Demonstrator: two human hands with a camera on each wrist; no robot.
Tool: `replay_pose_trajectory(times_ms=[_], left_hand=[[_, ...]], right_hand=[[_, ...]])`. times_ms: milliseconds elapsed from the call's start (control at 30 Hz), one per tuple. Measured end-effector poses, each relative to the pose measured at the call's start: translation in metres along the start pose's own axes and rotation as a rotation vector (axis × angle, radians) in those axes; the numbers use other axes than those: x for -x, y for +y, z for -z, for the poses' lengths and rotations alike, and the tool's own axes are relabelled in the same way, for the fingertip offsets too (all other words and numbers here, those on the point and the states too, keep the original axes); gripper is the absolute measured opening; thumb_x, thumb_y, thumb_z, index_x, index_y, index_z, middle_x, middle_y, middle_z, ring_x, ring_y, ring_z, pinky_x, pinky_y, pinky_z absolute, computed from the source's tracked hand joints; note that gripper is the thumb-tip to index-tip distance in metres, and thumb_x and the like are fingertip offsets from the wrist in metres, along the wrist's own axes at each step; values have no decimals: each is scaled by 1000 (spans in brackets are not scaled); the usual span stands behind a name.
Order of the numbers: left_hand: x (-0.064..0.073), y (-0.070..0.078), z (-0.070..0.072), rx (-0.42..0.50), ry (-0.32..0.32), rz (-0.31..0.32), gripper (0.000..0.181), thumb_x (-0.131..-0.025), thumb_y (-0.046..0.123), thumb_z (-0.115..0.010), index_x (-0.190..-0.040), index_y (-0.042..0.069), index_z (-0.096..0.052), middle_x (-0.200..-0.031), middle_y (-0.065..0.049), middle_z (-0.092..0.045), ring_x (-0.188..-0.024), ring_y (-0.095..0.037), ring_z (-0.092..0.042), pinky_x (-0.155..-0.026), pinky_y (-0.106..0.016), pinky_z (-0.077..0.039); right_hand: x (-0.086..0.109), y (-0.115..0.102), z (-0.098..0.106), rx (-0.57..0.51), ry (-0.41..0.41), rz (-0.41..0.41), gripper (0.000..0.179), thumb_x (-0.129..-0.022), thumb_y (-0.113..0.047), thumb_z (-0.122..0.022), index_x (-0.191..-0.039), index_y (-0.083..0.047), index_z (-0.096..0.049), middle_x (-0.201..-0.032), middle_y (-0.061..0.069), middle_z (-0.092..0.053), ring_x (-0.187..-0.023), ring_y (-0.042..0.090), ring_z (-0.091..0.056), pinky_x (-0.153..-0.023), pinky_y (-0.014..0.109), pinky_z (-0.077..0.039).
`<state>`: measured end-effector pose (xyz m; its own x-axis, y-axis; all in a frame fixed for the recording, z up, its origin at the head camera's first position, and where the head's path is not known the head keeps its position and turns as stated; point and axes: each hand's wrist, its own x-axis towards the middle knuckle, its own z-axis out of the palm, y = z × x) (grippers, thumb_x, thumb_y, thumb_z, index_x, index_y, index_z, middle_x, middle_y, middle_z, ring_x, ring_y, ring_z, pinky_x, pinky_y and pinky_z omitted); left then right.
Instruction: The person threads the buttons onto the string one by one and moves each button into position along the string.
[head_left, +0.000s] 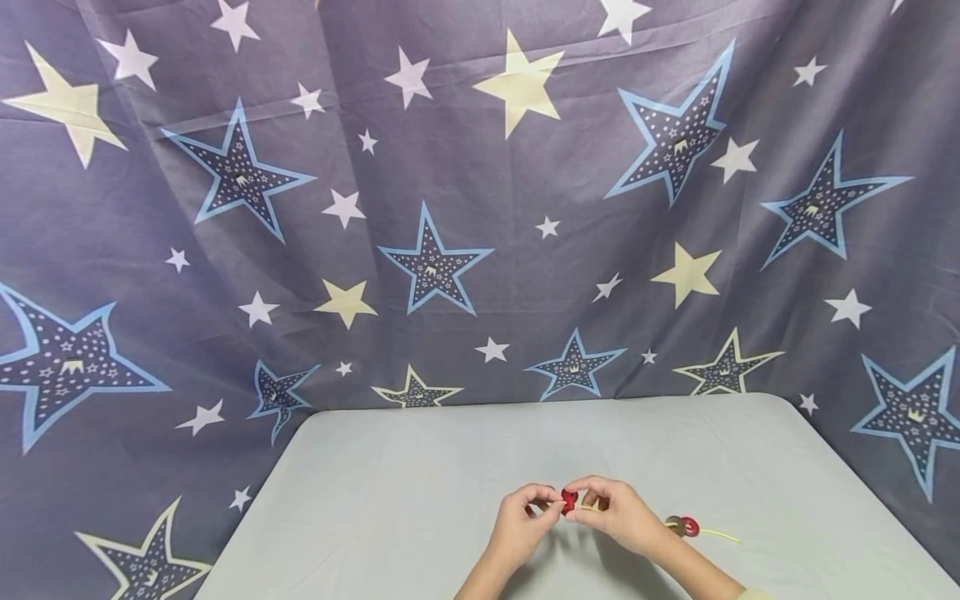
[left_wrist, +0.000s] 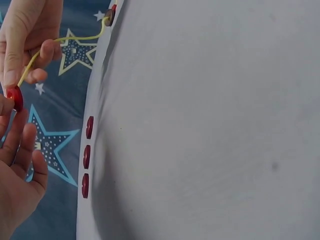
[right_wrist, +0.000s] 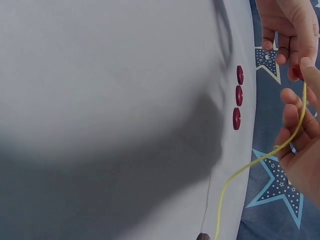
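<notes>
My right hand (head_left: 621,518) holds a round red button (head_left: 568,502) by its edges between thumb and forefinger. A yellow string (right_wrist: 260,159) runs from this button past the right palm and down to the table. My left hand (head_left: 519,523) meets it from the other side, its fingertips pinching a short bit of string close against the button. Part of the button is covered by fingers. Further along the string, on the table, are a brown button (head_left: 675,525) and another red button (head_left: 691,527).
Three red buttons stand out in a row on the light grey tabletop in the left wrist view: a near one (left_wrist: 85,186), a middle one (left_wrist: 86,157) and a far one (left_wrist: 90,127). The string's loose end (head_left: 723,536) lies to the right. A star-patterned curtain (head_left: 450,350) hangs behind.
</notes>
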<state>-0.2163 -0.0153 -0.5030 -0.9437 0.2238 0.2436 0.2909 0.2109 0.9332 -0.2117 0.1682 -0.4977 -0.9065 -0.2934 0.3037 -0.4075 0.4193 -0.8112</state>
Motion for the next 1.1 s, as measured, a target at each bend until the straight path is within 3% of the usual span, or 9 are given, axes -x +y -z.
replay_pose_trajectory(times_ms=[133, 433, 667, 800, 1100], left_hand=[[-4, -17, -1, 29, -14, 5, 8, -80, 15, -71, -84, 8, -69, -86, -10, -69, -73, 1, -52, -63, -16, -39], [-6, -21, 0, 10, -38, -7, 8, -78, 13, -70, -82, 6, -69, -86, -8, -68, -72, 2, -53, -61, -15, -40], [-5, -22, 0, -1, -44, -19, 8, -78, 13, -71, -82, 6, -69, -85, -8, -68, -71, 2, -53, -60, -15, -41], [-2, -16, 0, -17, -43, -6, 7, -79, 9, -71, -83, 4, -69, -83, -14, -68, -70, 1, -52, -60, -16, -42], [8, 17, 8, -23, -73, -33, 8, -80, 4, -68, -84, -3, -68, -82, -20, -67, -70, -2, -54, -64, -17, -44]], right_hand=[[0, 1, 0, 8, -5, 51, 26, -79, -24, -73, -101, -12, -68, -71, -3, -61, -57, -1, -43, -51, 19, -39], [0, 2, 1, 139, 8, 214, 23, -79, -26, -74, -97, -14, -69, -82, -3, -67, -67, 3, -55, -56, 20, -45], [1, 0, 1, 242, 23, 264, 23, -76, -28, -76, -94, -16, -69, -85, -6, -67, -70, 12, -58, -59, 23, -46], [2, -1, 1, 310, 33, 282, 22, -75, -27, -77, -93, -18, -68, -81, -7, -65, -68, 7, -56, -59, 22, -45], [1, 1, 1, 351, 26, 322, 21, -75, -27, -76, -91, -16, -66, -75, -3, -62, -64, 7, -56, -58, 16, -42]])
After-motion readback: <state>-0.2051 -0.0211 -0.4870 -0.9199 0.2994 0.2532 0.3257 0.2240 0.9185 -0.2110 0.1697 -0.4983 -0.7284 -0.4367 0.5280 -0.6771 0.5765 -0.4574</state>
